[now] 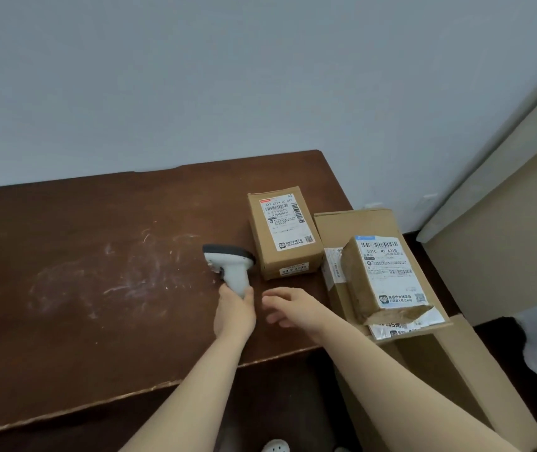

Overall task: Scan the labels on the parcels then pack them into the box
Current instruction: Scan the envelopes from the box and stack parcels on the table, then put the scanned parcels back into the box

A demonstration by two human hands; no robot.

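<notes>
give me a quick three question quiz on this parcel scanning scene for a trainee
1. Multiple choice: what does the left hand grip? A the scanner, B a tape roll, C a marker.
2. True or false: the right hand is open and holds nothing.
3. Fill in: the label on the parcel lying on the table faces ___.

Key: 1 A; 2 true; 3 up.
</notes>
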